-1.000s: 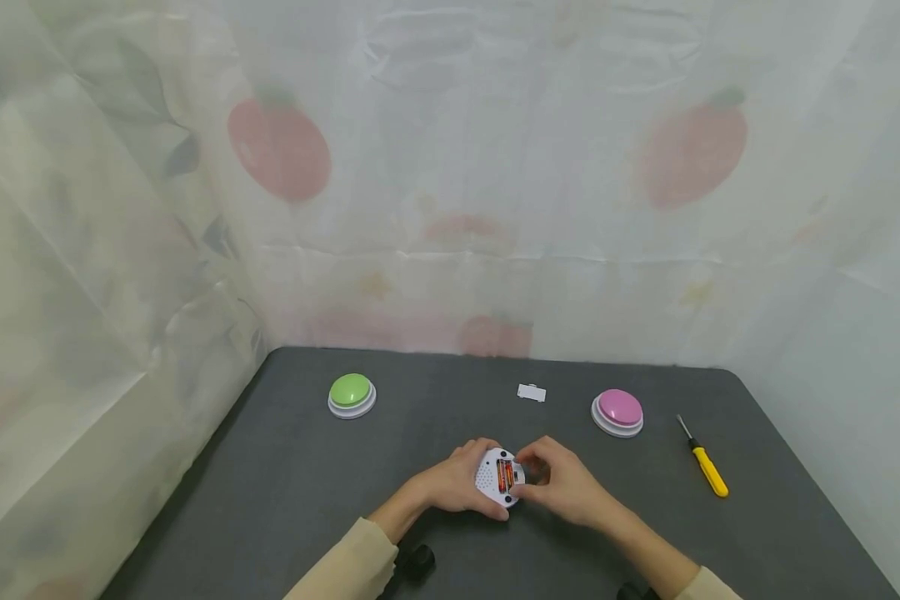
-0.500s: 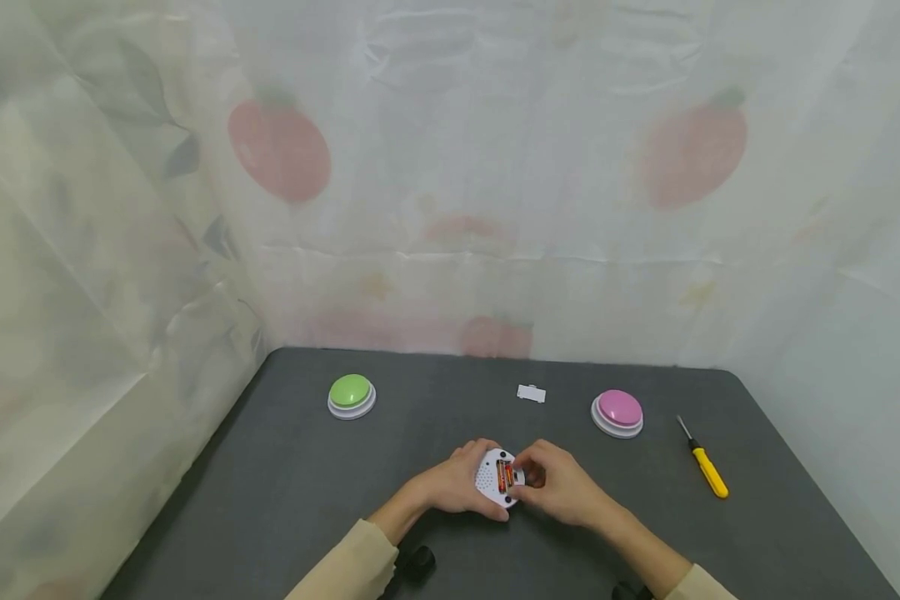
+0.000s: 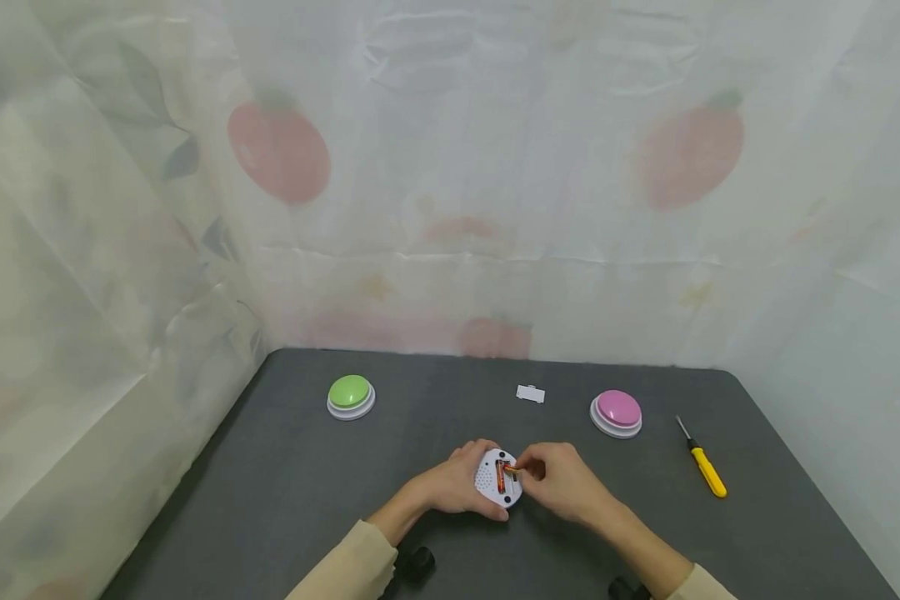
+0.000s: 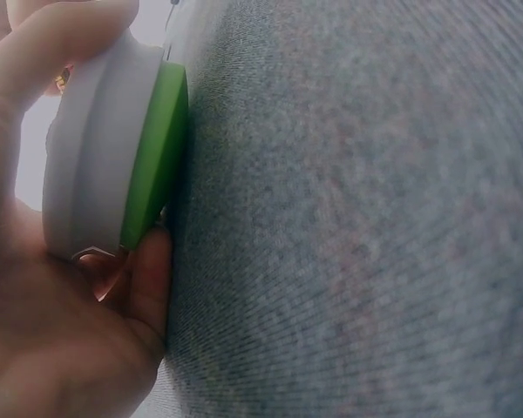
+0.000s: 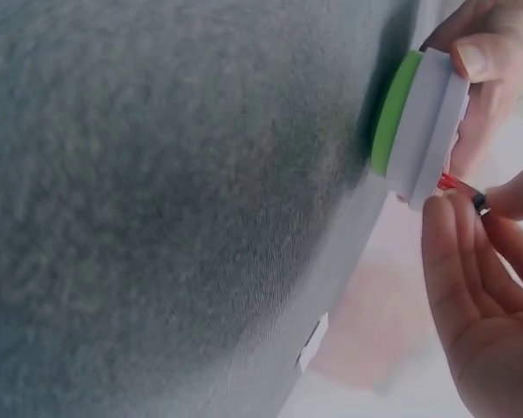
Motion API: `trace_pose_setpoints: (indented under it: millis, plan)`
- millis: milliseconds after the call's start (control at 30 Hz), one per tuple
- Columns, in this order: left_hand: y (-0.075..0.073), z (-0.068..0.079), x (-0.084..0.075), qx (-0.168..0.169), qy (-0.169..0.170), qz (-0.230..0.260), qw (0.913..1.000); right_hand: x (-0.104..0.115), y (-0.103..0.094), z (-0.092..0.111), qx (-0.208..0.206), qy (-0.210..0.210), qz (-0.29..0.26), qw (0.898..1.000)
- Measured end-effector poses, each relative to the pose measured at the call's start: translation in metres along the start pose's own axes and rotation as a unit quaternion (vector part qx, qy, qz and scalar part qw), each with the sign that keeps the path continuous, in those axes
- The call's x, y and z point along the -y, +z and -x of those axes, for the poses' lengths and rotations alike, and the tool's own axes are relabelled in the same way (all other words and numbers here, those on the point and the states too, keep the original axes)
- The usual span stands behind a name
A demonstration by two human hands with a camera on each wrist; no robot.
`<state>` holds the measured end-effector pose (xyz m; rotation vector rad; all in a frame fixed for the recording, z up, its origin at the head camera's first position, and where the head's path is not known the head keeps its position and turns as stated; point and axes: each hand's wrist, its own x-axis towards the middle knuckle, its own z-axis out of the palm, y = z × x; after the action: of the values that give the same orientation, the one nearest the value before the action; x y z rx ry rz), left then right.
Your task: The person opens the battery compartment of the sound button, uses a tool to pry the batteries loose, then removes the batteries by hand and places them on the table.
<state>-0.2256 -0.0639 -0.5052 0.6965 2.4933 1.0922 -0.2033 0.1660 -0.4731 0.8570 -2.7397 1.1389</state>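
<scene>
A white push-button buzzer lies upside down on the table, its green dome facing the tabletop. My left hand grips its rim, thumb on the near side and fingers on the far side. The battery compartment on its underside is uncovered, and one red-and-black battery lies in it. Between thumb and fingertips, my right hand pinches a second battery. That battery is tilted, one end raised and the other still at the compartment.
A white battery cover lies farther back. To the left stands a green-domed buzzer, to the right a pink-domed one. A screwdriver with a yellow handle lies at the right. Patterned curtains surround the dark table.
Earlier, both batteries lay flat side by side in the compartment. Now my right hand has raised one end of the right-hand battery. The left hand and the buzzer have stayed in place.
</scene>
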Motion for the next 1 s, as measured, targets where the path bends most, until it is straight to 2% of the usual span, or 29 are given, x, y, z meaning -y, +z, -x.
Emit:
trace_pose_setpoints:
  millis: [267,500,767,1000]
  plan:
    - [0.000,0.000,0.002,0.001,-0.002,-0.001,1.0000,-0.011,-0.006,-0.005,-0.023,0.047,0.020,0.998]
    - [-0.001,0.000,-0.002,0.002,-0.006,-0.001,1.0000,-0.024,-0.016,-0.014,-0.035,0.095,-0.031,0.994]
    - [-0.001,0.000,-0.002,-0.003,-0.005,-0.006,1.0000,-0.045,-0.020,-0.034,-0.064,0.171,-0.118,0.976]
    - [0.000,0.000,-0.002,-0.001,-0.007,-0.004,1.0000,-0.057,-0.024,-0.057,-0.099,0.189,-0.141,0.967]
